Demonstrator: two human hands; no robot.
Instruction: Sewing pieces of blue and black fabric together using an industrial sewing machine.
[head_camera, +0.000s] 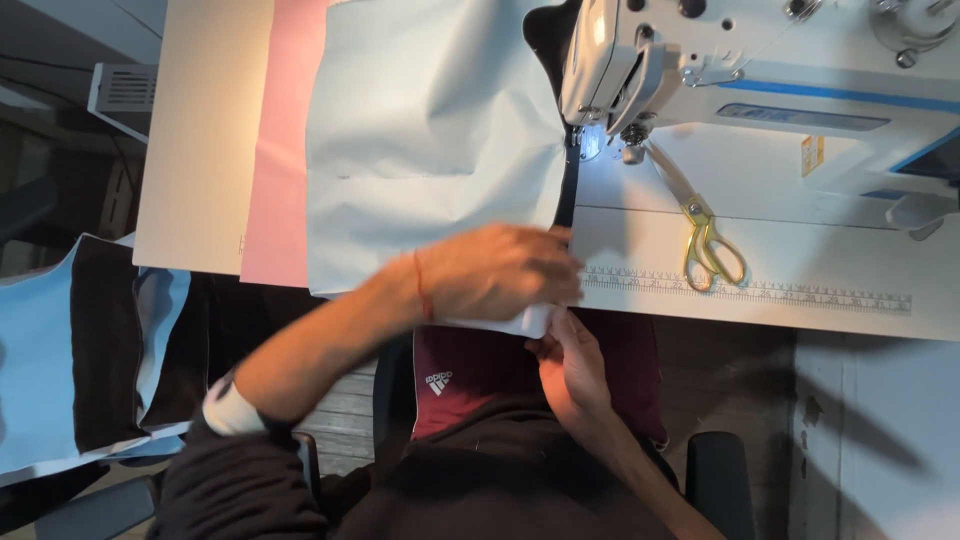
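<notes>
Left hand lies flat on the pale blue fabric before the sewing machine; right hand pinches its near edge. Best kept taut, seam aligned to the needle.

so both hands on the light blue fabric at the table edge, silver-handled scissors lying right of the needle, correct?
Not quite: in the head view the scissors have gold handles, not silver. The rest holds: the left hand and the right hand are both on the light blue fabric at the table edge, and the scissors lie right of the needle.
</notes>
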